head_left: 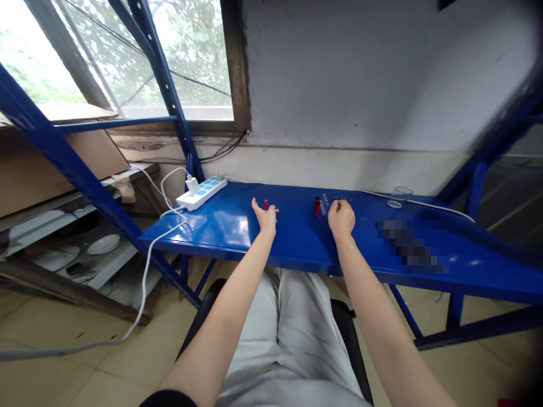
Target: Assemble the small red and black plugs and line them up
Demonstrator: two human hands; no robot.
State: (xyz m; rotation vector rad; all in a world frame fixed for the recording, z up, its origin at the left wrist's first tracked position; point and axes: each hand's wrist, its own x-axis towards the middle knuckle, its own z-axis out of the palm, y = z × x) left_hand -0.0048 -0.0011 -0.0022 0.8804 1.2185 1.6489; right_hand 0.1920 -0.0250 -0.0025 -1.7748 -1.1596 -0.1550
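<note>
1. A small red piece (266,204) shows at the left hand, above the left part of the tabletop (292,234). Its long axis looks roughly upright, one end pointing up; its lower end is hidden by the hand.
2. The left hand (266,217) has its thumb spread wide from the fingers. The red piece appears between them, but whether it is gripped or merely stands behind, I cannot tell.
3. The right hand (341,219) is curled narrow, fingertips drawn together. Its own fingers hide whatever may be in the pinch, so I cannot tell if it holds anything.
4. Just left of the right hand sit red and black pieces (317,207), their long side running away from the person. Beside them is a cluster of clear pieces (324,204), too small to count.
5. More tiny clear bits (337,199) show just behind the right hand, which partly covers them.
6. Farther right, near the wall, is a clear round dish (399,196); a pixelated patch (411,247) in front of it cannot be made out.
7. At the tabletop's left end, a white power strip (202,193) lies slantwise with a plug (192,185) in it.
</note>
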